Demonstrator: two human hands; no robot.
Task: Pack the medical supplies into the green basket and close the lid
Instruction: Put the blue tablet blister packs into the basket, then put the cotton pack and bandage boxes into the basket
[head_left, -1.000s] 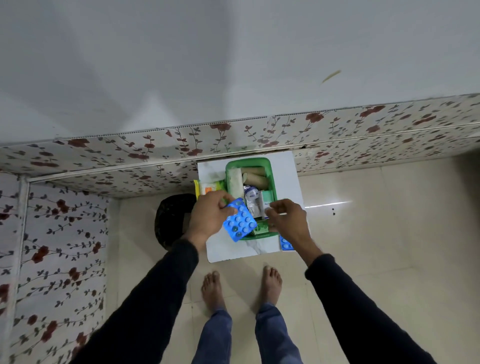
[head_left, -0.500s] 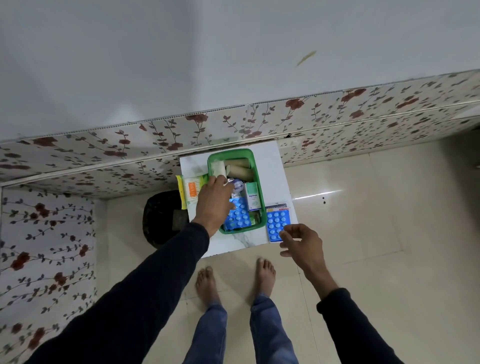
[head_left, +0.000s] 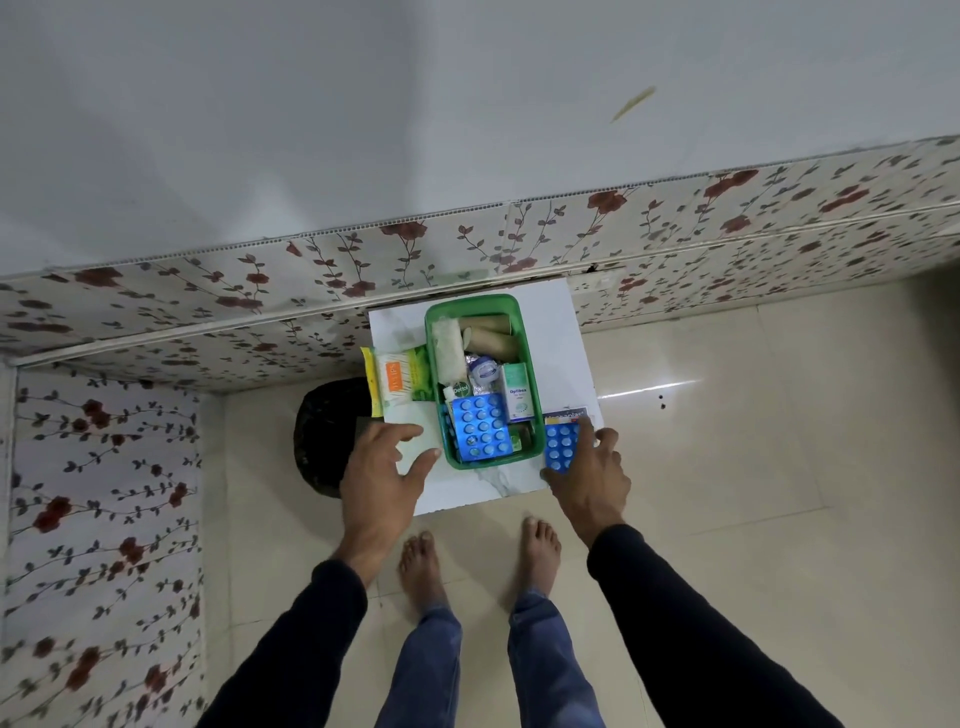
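Note:
The green basket stands open on a small white table. It holds bandage rolls, gauze, a Dettol bottle, a small white and green box and a blue blister pack lying on top at the near end. A second blue blister pack lies on the table right of the basket, partly on a small box. My right hand has its thumb and fingers closed around this pack. My left hand hovers open over the table's near left corner. No lid is visible.
A yellow and green packet with cotton buds lies on the table left of the basket. A black bin stands on the floor to the table's left. The table backs onto a flowered wall panel. My bare feet stand just before it.
My left hand put the blue blister pack into the basket, let go and drew back to the near left. My right hand moved forward and closed on the second pack.

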